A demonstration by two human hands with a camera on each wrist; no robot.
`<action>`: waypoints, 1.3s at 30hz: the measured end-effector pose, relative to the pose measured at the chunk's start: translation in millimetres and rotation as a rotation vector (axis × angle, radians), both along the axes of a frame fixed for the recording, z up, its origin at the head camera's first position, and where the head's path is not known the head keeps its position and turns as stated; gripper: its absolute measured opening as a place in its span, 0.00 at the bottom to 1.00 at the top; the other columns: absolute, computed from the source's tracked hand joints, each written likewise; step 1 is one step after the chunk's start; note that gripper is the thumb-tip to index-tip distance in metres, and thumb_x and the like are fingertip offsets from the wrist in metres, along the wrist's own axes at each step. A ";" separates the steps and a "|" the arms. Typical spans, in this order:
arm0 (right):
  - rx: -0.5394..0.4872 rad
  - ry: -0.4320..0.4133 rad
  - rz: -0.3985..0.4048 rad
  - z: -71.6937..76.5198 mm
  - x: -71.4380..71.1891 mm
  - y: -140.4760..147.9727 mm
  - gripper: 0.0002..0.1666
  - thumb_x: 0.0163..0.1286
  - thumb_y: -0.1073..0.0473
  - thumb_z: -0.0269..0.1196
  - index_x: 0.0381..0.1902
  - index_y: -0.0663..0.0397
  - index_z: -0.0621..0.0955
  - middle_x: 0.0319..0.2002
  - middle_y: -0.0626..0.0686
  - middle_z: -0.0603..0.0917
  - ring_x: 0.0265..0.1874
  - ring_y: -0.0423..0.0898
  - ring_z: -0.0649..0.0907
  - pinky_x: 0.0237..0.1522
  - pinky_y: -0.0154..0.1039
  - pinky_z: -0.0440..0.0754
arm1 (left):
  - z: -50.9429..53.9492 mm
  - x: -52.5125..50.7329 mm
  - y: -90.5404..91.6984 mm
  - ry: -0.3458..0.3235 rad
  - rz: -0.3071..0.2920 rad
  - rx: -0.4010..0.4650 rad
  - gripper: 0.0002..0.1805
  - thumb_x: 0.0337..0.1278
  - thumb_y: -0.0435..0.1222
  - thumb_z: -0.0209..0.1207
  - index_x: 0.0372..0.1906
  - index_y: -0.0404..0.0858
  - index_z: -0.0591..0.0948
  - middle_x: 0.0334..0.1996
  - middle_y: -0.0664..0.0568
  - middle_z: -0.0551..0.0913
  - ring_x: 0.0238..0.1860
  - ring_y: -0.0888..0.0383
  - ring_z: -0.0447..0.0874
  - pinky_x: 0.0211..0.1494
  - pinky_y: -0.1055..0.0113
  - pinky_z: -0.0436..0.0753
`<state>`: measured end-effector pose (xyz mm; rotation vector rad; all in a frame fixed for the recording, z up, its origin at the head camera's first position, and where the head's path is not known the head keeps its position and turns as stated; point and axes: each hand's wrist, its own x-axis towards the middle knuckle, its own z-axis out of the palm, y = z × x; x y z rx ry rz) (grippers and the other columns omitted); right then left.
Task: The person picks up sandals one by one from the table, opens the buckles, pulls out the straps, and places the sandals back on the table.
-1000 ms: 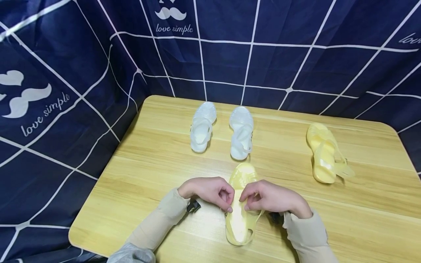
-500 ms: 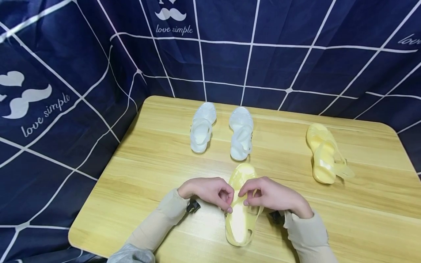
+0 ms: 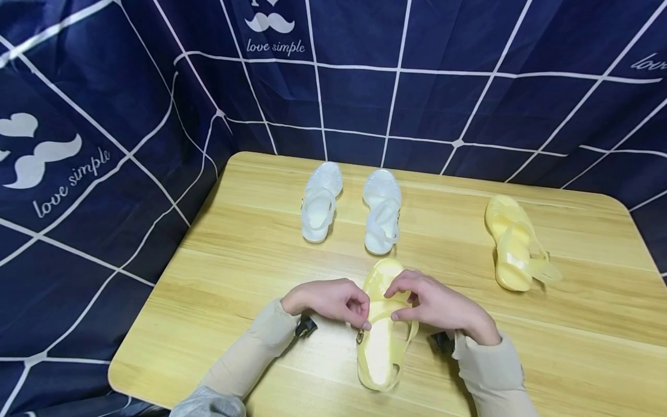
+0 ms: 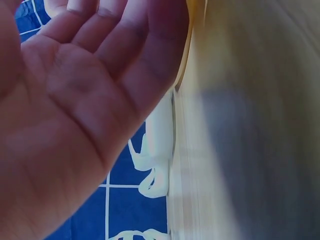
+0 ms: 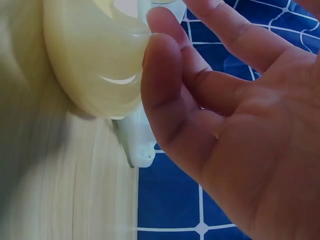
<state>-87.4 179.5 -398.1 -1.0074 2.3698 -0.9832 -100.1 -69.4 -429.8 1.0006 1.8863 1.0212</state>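
Note:
A yellow jelly sandal lies on the table in front of me, toe pointing away, with a small buckle on its left side. My left hand is at that side in the head view, thumb and fingers pinching the strap near the buckle. In the left wrist view the curled fingers of the left hand hide the pinch itself. At the sandal's right side my right hand has thumb and index finger apart over the strap. The right wrist view has the right hand with fingertips close against the sandal.
Two clear white jelly sandals, the left one and the right one, stand side by side further back. Another yellow sandal lies at the right with its strap loose. Dark blue gridded cloth hangs behind the wooden table.
My right thumb and index finger have spread apart and the hand has shifted slightly right and away from me. A strap now shows across the sandal. My left hand has barely moved.

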 end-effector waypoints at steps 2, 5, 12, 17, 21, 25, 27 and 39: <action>0.014 -0.001 -0.002 0.1 0.2 0.6 0.17 0.60 0.51 0.69 0.44 0.50 0.81 0.44 0.45 0.80 0.40 0.43 0.76 0.40 0.34 0.77 | 0.3 -0.9 0.2 0.023 0.018 -0.007 0.09 0.59 0.39 0.64 0.25 0.44 0.80 0.19 0.62 0.79 0.21 0.74 0.72 0.29 0.79 0.72; 0.036 0.013 0.003 -0.2 0.0 1.1 0.16 0.58 0.51 0.70 0.42 0.49 0.81 0.41 0.45 0.81 0.39 0.42 0.75 0.41 0.36 0.75 | -0.4 -1.8 0.1 0.042 0.050 -0.016 0.09 0.59 0.39 0.64 0.25 0.44 0.80 0.19 0.64 0.78 0.21 0.74 0.72 0.29 0.79 0.72; 0.044 -0.072 0.020 2.5 -0.7 0.8 0.14 0.57 0.54 0.71 0.38 0.52 0.81 0.33 0.46 0.80 0.30 0.38 0.74 0.34 0.32 0.73 | -4.6 -3.7 -0.5 0.063 0.098 -0.007 0.07 0.58 0.39 0.64 0.28 0.44 0.79 0.19 0.65 0.77 0.21 0.73 0.71 0.29 0.79 0.72; 0.044 -0.117 0.016 3.3 -0.5 -0.8 0.12 0.57 0.55 0.71 0.36 0.52 0.80 0.28 0.45 0.77 0.27 0.36 0.72 0.29 0.29 0.71 | -5.7 -4.3 -0.8 0.065 0.110 -0.006 0.06 0.59 0.40 0.64 0.34 0.42 0.79 0.19 0.63 0.78 0.21 0.73 0.70 0.31 0.78 0.71; 0.051 -0.106 0.011 2.2 -0.7 -1.1 0.12 0.57 0.55 0.71 0.36 0.51 0.80 0.29 0.45 0.77 0.27 0.36 0.73 0.30 0.29 0.71 | -5.9 -4.4 -0.6 0.049 0.111 -0.002 0.07 0.59 0.40 0.63 0.35 0.41 0.79 0.20 0.60 0.79 0.21 0.72 0.71 0.31 0.78 0.71; 0.062 -0.103 0.007 0.8 -0.8 -1.0 0.13 0.57 0.54 0.71 0.36 0.52 0.81 0.30 0.45 0.78 0.28 0.36 0.73 0.31 0.30 0.71 | -5.6 -4.3 -0.8 0.040 0.111 0.006 0.06 0.59 0.39 0.63 0.33 0.42 0.79 0.21 0.56 0.81 0.21 0.72 0.71 0.30 0.79 0.70; 0.068 -0.106 0.006 0.7 -0.8 -1.6 0.12 0.58 0.53 0.70 0.36 0.51 0.81 0.30 0.44 0.78 0.28 0.35 0.72 0.31 0.30 0.71 | -5.9 -4.4 -0.8 0.041 0.110 0.010 0.06 0.59 0.39 0.63 0.33 0.42 0.79 0.20 0.55 0.80 0.21 0.73 0.70 0.30 0.79 0.70; 0.056 -0.104 0.010 -0.2 -1.0 -1.5 0.11 0.59 0.54 0.69 0.36 0.52 0.81 0.30 0.44 0.77 0.27 0.33 0.72 0.30 0.30 0.72 | -5.4 -4.0 -0.3 0.032 0.120 -0.006 0.09 0.57 0.38 0.64 0.39 0.38 0.78 0.20 0.60 0.79 0.21 0.72 0.72 0.30 0.78 0.71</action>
